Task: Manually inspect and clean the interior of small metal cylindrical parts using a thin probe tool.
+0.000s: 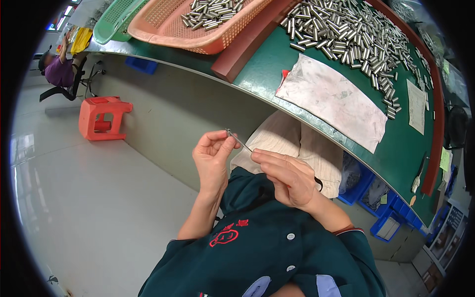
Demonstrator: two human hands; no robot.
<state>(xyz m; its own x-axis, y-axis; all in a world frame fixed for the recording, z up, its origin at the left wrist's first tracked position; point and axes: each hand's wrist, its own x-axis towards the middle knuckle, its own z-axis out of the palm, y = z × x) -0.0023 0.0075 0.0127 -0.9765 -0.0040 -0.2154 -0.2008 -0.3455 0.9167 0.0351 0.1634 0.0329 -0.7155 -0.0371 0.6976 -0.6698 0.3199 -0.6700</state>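
A thin metal rod (241, 142) slants between my two hands, above my lap. My left hand (212, 157) pinches it between thumb and fingers near its upper left end, where a small bright tip shows. At the rod's other end, my right hand (291, 178) has its long fingers pressed together, their tips against the rod. The right fingers cover whatever lies beneath them, so how far the rod runs under them is hidden.
The green table (257, 64) curves ahead, bearing a heap of short metal cylinders (346, 34), a stained white cloth (331, 96) and an orange basket (163, 37) holding more cylinders. Blue bins (378, 195) are below. A red stool (101, 119) and a seated person (60, 72) are left.
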